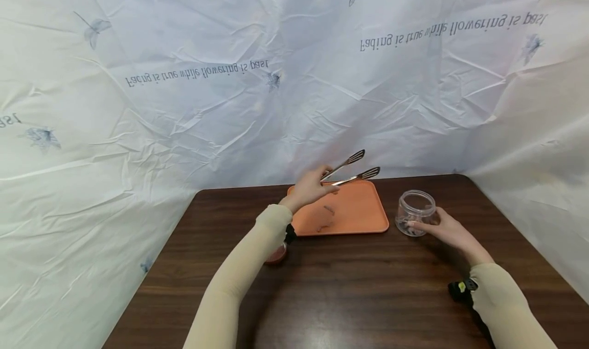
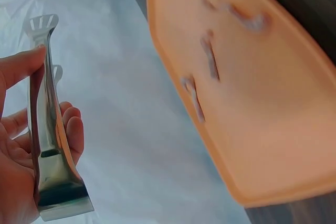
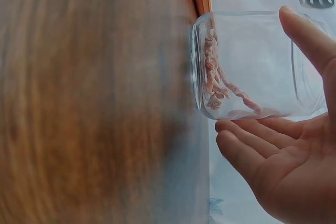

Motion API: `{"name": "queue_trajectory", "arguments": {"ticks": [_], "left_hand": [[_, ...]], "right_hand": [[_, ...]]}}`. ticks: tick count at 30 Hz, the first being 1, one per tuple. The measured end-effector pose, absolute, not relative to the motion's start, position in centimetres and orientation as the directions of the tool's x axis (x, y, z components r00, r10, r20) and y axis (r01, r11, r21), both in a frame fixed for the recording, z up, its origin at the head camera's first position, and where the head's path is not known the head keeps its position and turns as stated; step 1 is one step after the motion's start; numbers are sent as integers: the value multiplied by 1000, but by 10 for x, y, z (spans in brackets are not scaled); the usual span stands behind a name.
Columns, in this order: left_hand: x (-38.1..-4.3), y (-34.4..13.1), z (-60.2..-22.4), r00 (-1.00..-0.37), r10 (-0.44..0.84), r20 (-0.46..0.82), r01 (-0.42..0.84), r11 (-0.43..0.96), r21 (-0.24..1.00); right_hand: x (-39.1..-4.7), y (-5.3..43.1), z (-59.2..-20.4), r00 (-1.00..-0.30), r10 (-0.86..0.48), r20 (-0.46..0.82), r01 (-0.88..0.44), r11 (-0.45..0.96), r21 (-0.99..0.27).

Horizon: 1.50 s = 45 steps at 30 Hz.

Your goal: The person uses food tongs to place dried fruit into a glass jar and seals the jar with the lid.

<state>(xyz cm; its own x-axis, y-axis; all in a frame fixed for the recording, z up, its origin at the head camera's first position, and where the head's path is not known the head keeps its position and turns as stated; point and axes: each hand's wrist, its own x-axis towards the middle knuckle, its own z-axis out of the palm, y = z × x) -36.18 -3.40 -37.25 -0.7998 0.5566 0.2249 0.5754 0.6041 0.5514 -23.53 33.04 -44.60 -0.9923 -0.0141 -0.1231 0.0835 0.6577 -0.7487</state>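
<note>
My left hand (image 1: 309,188) grips metal tongs (image 1: 369,173) above the orange tray (image 1: 363,208). Their slotted ends spread apart and point to the right, with nothing between them. In the left wrist view, thumb and fingers lie along the two arms of the tongs (image 2: 48,129). Several small brownish, twisted strips (image 2: 211,59) lie on the tray. At the right, my right hand (image 1: 448,231) holds a clear, lidless jar (image 1: 416,209) standing on the table, thumb on one side and fingers on the other. Pale pinkish strips (image 3: 211,69) rest at the jar's bottom.
A reddish round object (image 1: 277,256), partly hidden by the left forearm, sits on the table in front of the tray. The dark wooden table (image 1: 340,287) ends at a white printed sheet (image 1: 239,129) hanging behind and at both sides.
</note>
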Motion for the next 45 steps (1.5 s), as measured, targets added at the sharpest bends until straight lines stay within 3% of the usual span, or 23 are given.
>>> {"name": "queue_trajectory", "arguments": {"ticks": [19,36,45], "left_hand": [[-373,-102,-370,-833,498,242,544,655,524],[-338,-149,-388,-838,521,162,534,723,439],[-323,-158,-397,-809,571,138,569,703,426]], "right_hand": [[-241,327,-438,-998,-13,-67,39,687,-725],[-241,326,-440,-996,-3,-84,58,704,-707],[-237,328,-441,-995,-8,-96,63,698,-714]]}}
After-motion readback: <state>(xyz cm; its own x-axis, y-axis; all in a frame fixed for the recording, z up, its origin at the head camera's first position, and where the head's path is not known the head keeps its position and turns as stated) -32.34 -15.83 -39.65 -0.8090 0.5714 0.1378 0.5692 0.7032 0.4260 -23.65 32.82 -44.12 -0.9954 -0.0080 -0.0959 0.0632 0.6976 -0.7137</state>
